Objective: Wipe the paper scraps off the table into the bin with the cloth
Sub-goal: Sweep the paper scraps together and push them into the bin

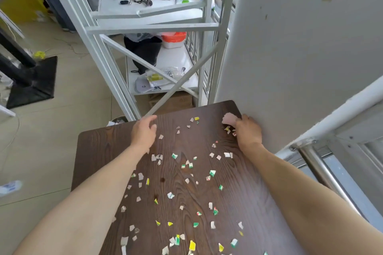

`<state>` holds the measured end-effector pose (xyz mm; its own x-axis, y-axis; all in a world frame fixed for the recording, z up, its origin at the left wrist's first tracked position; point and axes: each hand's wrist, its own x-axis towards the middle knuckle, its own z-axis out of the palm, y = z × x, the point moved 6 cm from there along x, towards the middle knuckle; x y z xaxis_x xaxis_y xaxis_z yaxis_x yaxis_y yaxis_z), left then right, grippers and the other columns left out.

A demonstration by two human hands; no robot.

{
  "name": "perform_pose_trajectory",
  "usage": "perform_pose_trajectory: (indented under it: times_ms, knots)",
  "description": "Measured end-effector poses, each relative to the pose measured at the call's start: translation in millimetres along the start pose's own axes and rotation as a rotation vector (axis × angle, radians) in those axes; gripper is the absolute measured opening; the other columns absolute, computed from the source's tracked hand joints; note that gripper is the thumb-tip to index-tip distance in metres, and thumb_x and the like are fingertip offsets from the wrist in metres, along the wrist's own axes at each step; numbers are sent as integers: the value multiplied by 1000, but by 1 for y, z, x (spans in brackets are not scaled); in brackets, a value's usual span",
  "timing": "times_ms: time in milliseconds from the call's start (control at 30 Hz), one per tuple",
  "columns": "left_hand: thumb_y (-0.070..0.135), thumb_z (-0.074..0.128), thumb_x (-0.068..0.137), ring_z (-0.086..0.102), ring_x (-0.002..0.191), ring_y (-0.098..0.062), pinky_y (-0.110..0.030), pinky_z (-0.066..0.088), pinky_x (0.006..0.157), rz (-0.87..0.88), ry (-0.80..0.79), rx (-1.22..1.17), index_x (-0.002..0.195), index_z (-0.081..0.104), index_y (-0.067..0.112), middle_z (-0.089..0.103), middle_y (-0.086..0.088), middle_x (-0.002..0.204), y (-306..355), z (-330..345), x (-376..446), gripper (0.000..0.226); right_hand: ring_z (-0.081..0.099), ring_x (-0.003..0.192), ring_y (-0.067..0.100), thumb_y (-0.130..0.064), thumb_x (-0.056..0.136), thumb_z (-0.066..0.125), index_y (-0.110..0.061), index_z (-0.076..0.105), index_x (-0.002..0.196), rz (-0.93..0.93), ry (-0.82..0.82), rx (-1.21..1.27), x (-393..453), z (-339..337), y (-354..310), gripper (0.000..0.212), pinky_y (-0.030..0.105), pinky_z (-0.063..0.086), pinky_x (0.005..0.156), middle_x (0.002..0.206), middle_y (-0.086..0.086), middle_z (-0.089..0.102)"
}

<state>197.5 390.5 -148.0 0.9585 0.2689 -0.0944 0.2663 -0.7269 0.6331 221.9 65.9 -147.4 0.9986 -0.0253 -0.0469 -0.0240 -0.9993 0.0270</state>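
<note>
A: Right hand [247,130]?
B: Fingers curled around a pink cloth [229,119], pressed on the far right corner of the table [99,151], up against the wall [300,47].
A: Left hand [144,132]?
B: Open, fingers loosely spread, holding nothing, at the far table edge, well to the left of the cloth.
A: Scraps?
B: Paper scraps [186,182], a few touching the cloth right at the grip, the rest scattered across the dark wood between and nearer than both hands.
A: Bin?
B: A bin rim [118,120] peeks out just past the far edge, left of the open hand. White shelving rack [145,27] stands beyond it.
</note>
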Motion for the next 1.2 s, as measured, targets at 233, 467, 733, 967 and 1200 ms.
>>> perform_pose_trajectory:
  times_ms: [233, 467, 733, 967, 1200]
  knots:
    - [0, 44, 90, 43, 123, -33, -43, 40, 99, -209, 120, 220, 123, 61, 12, 51, -11, 137, -82, -39, 1, 38, 53, 96, 38, 12, 78, 45, -7, 63, 114, 201, 80, 326, -15, 31, 2, 44, 39, 45, 73, 109, 20, 57]
    - [-3, 44, 90, 38, 129, -27, -41, 37, 108, -110, 79, 234, 132, 54, 14, 46, -1, 144, -102, -33, -12, 47, 53, 91, 38, 14, 74, 54, -4, 65, 112, 199, 86, 376, -36, 34, -41, 43, 34, 35, 62, 105, 19, 58]
    - [0, 42, 92, 31, 135, -26, -42, 33, 111, -117, 20, 242, 137, 48, 17, 39, 0, 150, -105, -30, -12, 48, 50, 94, 33, 12, 76, 47, -10, 63, 112, 30, 58, 443, -81, 37, -143, 45, 40, 43, 71, 103, 13, 57]
    - [1, 42, 92, 32, 135, -26, -41, 31, 112, -91, -24, 236, 134, 51, 15, 40, -1, 149, -100, -30, -15, 45, 59, 91, 33, -4, 91, 48, -12, 65, 117, -165, -94, 610, -87, 38, -170, 31, 36, 49, 73, 101, 11, 59]
    - [0, 44, 91, 39, 130, -25, -40, 36, 109, -13, 14, 257, 130, 56, 16, 46, 0, 145, -102, -37, -16, 44, 59, 92, 37, -3, 85, 49, -9, 66, 110, 134, 133, 584, -20, -2, -103, 31, 36, 48, 78, 108, 17, 56]
